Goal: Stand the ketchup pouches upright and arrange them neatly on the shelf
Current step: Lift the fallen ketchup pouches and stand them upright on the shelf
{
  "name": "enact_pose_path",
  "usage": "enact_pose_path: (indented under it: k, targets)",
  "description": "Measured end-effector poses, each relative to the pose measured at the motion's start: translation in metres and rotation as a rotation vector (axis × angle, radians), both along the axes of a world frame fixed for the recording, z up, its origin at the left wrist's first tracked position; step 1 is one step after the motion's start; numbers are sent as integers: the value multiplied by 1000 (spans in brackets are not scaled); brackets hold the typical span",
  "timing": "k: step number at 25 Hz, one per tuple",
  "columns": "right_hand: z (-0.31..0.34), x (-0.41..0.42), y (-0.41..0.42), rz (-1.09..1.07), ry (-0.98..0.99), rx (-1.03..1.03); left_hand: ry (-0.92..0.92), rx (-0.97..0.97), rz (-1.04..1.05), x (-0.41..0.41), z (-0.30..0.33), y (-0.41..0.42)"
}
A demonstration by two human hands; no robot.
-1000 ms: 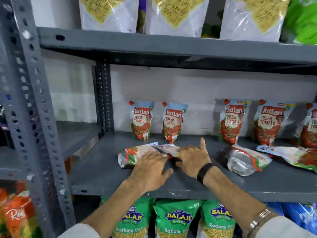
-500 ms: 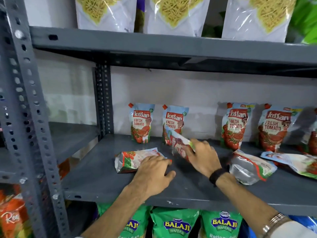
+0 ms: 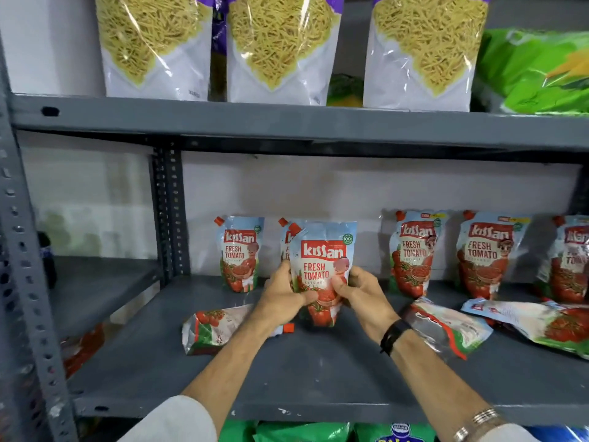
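Observation:
A Kissan ketchup pouch (image 3: 322, 263) stands upright in the middle of the grey shelf (image 3: 312, 378), held from both sides. My left hand (image 3: 282, 298) grips its left edge and my right hand (image 3: 360, 293) grips its right edge. Behind it a second upright pouch (image 3: 286, 237) is mostly hidden. Another upright pouch (image 3: 240, 253) leans on the back wall to the left. Three more upright pouches (image 3: 414, 253) (image 3: 487, 255) (image 3: 570, 260) stand at the right. One pouch (image 3: 216, 327) lies flat under my left forearm, two others (image 3: 446, 327) (image 3: 541, 320) lie flat at the right.
The shelf above (image 3: 287, 122) carries bags of yellow noodle snack (image 3: 280, 43) and a green bag (image 3: 538, 68). A perforated grey upright (image 3: 28, 282) stands at the left, another (image 3: 167, 212) at the back. Green snack packs (image 3: 318, 433) fill the shelf below.
My right hand lifted a flat-lying pouch and turned it upright. My left hand left the other flat pouch and joined it on the raised pouch. The view moved closer.

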State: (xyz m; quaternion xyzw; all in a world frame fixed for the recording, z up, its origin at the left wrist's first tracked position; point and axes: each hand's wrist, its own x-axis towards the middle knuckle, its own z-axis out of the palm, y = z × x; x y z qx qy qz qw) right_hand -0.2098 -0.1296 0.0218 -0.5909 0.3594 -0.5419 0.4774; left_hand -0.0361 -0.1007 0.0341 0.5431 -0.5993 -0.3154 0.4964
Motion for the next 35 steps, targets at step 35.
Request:
enact_pose_path:
  k: [35]
  targets:
    - [7, 139, 37, 292, 149, 132, 288, -19, 126, 150, 29, 43]
